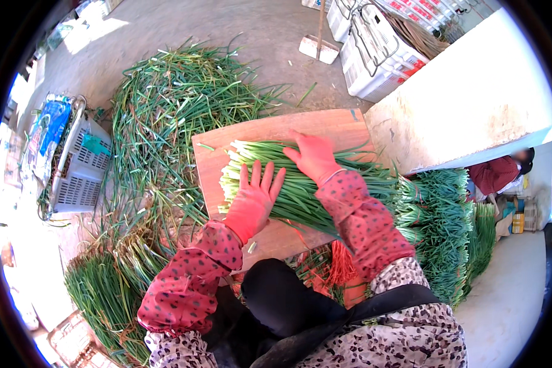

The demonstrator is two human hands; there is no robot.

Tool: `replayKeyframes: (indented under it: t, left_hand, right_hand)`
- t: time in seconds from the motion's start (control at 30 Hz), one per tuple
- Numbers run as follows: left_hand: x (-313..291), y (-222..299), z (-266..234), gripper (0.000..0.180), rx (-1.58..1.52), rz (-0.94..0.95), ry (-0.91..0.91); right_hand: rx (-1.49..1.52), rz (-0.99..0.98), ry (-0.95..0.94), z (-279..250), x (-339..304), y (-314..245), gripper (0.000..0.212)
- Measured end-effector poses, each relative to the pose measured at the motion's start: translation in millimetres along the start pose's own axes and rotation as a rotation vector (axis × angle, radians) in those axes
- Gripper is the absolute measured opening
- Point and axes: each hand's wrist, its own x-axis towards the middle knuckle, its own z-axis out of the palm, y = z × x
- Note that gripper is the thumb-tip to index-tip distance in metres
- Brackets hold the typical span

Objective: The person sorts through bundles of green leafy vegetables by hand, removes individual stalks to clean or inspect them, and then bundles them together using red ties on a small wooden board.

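Observation:
A loose bundle of garlic chives [300,175] lies across a reddish wooden board [276,126], pale cut ends to the left and green leaves to the right. My left hand [251,202], in an orange-pink rubber glove, rests on the near side of the pale ends with its fingers spread. Over the far side of the bundle is my right hand [314,158], gloved alike, thumb and fingers apart and lying on the stems. Neither hand is wrapped round anything. Red ties [340,264] hang at the board's near edge, partly behind my right forearm.
Loose chive leaves [184,98] are heaped on the floor beyond the board. Untrimmed chives [104,285] stand at left, near a white basket [83,165]. Tied bundles [438,227] are stacked at right, below a white wall [472,92]. Farther off are white crates [371,61], a dustpan [319,49] and another person [500,175].

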Motion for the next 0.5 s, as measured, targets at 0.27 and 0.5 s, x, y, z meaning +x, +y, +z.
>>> replayKeyframes:
  t: [0.27, 0.5]
  left_hand:
    - [-2, 5, 30, 0.064, 0.201, 0.015, 0.172]
    - [-26, 15, 23, 0.078, 0.144, 0.026, 0.140]
  right_hand:
    - [0.297, -0.296, 0.059, 17, -18, -1, 0.021]
    - [0.468, -0.384, -0.176, 28, -34, -13, 0.013]
